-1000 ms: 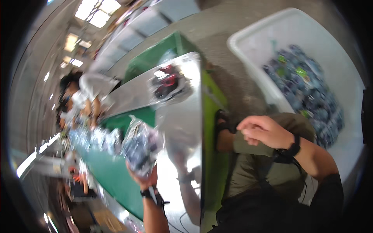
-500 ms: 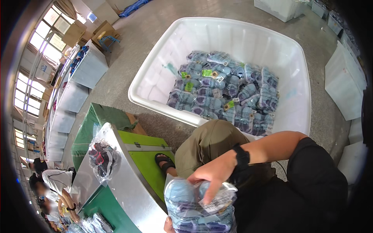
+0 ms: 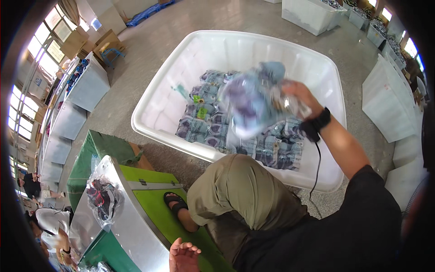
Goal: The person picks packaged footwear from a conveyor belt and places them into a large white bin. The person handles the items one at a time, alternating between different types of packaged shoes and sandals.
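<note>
Workshop floor (image 3: 152,41): grey and faintly glossy, with white storage boxes (image 3: 88,88) along the left side of the frame and more at the upper right.
White bin (image 3: 226,50): upper middle of the frame, its bottom covered by packed shoes (image 3: 278,152) in blue and purple, a few with green tags.
Shoe bag (image 3: 249,99): clear plastic with blue-and-purple contents, smeared by motion, over the middle of the bin; whether it touches the packs below, I cannot tell.
Just changed: half a second ago the bag was at the bottom edge of the frame, near the waist; now it is over the bin, in one hand. I take this to mean the work has shifted from bench to bin, with the bag not yet let go.
Right hand (image 3: 299,97): gripping the bag's right end, fingers blurred.
Right arm: stretched up and leftward from the lower right, a black wristband (image 3: 319,120) trailing a cable.
Left hand (image 3: 185,256): at the lower edge, holding nothing, palm up, fingers loosely curled.
Metal bench (image 3: 140,231): lower left, just beside the left hand, bearing another bag, black and red (image 3: 103,199).
</note>
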`<state>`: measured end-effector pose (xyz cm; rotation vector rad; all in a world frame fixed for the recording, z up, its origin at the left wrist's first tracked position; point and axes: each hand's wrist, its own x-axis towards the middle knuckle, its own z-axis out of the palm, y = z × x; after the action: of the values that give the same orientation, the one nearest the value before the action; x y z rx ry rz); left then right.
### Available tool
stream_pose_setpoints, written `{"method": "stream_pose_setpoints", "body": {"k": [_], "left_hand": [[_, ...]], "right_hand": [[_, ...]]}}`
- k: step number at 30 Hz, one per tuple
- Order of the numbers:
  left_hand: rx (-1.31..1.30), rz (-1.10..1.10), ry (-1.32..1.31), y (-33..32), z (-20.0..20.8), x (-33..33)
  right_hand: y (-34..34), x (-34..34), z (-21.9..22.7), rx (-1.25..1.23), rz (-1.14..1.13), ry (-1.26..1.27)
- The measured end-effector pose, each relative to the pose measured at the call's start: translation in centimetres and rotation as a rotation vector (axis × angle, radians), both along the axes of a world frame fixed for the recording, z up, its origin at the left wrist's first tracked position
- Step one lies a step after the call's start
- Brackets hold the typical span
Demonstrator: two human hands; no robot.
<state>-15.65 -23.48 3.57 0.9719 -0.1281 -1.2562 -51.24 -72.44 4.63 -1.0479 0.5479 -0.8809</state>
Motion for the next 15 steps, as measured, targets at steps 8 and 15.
{"method": "stream_pose_setpoints", "body": {"k": [8, 15], "left_hand": [[-0.071, 0.069, -0.072, 4.0, -0.9, 2.1], [0.385, 0.32, -0.329, 5.0, 1.2, 2.9]], "right_hand": [[-10.8, -4.8, -11.8, 0.565, -0.707, 0.36], [-2.3, 2.0, -8.8, 0.515, 0.058, 0.14]]}}
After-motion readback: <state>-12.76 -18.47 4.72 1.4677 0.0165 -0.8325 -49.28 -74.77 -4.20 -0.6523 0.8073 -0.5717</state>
